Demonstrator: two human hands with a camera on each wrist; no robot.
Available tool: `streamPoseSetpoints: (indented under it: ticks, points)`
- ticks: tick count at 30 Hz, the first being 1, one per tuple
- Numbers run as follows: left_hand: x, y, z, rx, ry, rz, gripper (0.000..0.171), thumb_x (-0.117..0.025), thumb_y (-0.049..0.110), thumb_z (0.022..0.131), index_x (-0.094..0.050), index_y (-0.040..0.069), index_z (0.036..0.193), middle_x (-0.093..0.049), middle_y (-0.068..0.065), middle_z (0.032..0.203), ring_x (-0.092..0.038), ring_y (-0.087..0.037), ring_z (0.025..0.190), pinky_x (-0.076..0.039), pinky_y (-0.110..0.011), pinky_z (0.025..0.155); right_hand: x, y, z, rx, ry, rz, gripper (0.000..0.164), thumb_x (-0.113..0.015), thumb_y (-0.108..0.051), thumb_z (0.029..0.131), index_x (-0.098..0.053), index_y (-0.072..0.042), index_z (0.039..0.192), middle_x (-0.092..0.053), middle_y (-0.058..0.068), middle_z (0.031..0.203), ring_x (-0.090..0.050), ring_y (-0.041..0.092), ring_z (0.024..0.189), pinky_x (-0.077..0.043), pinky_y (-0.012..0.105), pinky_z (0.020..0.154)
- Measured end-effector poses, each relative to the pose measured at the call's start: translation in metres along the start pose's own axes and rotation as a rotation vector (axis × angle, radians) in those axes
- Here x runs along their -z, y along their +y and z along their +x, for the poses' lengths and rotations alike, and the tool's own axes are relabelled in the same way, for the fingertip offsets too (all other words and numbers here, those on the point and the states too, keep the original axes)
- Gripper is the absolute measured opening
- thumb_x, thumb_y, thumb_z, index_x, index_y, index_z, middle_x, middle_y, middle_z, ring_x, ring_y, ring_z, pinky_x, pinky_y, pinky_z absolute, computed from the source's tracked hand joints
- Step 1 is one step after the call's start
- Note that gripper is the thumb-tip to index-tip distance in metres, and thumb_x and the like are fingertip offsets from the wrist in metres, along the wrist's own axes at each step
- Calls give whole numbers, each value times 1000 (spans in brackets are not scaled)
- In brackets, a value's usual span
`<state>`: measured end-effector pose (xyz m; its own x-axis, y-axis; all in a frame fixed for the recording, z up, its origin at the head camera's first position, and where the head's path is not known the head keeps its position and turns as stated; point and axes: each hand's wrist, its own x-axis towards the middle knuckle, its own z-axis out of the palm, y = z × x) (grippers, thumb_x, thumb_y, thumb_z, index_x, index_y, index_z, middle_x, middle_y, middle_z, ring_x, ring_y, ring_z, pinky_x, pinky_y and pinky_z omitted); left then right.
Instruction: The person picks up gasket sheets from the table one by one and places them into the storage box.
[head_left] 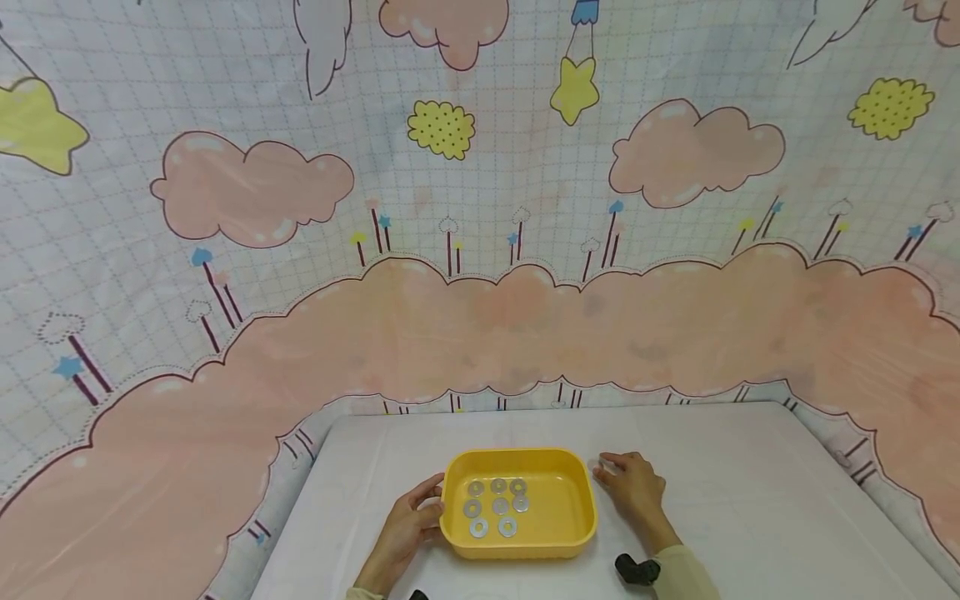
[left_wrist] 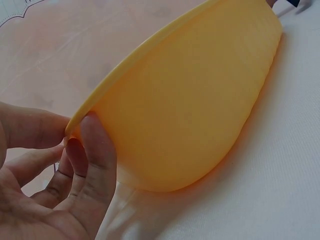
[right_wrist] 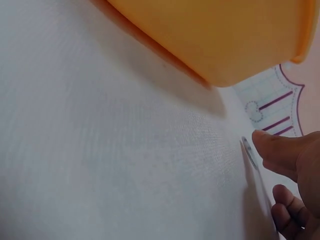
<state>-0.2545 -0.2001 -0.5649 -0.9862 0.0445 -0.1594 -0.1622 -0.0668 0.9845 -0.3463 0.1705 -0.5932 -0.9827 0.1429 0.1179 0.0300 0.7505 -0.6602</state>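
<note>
In the head view my left hand [head_left: 408, 527] is at the left end of a yellow plastic tray [head_left: 555, 552]. The left wrist view shows its thumb and fingers pinching the tray's rim [left_wrist: 125, 62]. Inside the tray, towards its left side, lie several flat metal washers [head_left: 507, 526]. My right hand [head_left: 636, 492] is just past the tray's right end, fingers bent and apart from the tray. Another washer [right_wrist: 248, 151], seen nearly edge-on, appears to lie on the white surface right by a fingertip [right_wrist: 261, 139]; whether they touch I cannot tell.
A white-covered table [head_left: 750, 483] lies under everything. Behind and around it hangs a cloth [head_left: 480, 333] printed with clouds and stars. A black wrist device [head_left: 636, 570] sits by the right sleeve [head_left: 684, 575].
</note>
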Motion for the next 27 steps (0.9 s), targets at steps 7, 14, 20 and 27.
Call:
streamPoseSetpoints:
  ticks: [7, 14, 20, 27]
  points:
    - [1, 0, 1, -1, -13, -6, 63, -59, 7, 91, -36, 2, 150, -46, -6, 120, -59, -11, 84, -55, -26, 70, -3, -5, 0, -21, 17, -52, 37, -74, -32, 85, -73, -16, 118, -63, 17, 116, -54, 37, 110, -32, 59, 92]
    - [1, 4, 1, -1, -7, -2, 63, -59, 6, 91, -36, 2, 150, -46, -7, 121, -59, -11, 85, -55, -26, 72, -3, -8, 2, -22, 20, -75, 30, -74, -29, 85, -75, -17, 113, -63, 17, 114, -54, 37, 107, -33, 59, 90]
    - [1, 4, 3, 1, -5, -4, 63, -59, 6, 91, -37, 2, 150, -46, -6, 120, -59, -11, 87, -55, -27, 72, 0, -10, 4, -39, -12, -70, 24, -74, -25, 84, -75, -18, 107, -63, 16, 113, -53, 37, 107, -33, 59, 89]
    - [2, 5, 3, 9, -3, -8, 63, -60, 6, 91, -38, 2, 150, -45, -5, 120, -58, -11, 86, -55, -26, 71, 2, -9, 4, -40, -19, -12, 21, -74, -21, 83, -70, -15, 103, -66, 12, 108, -54, 34, 104, -32, 55, 89]
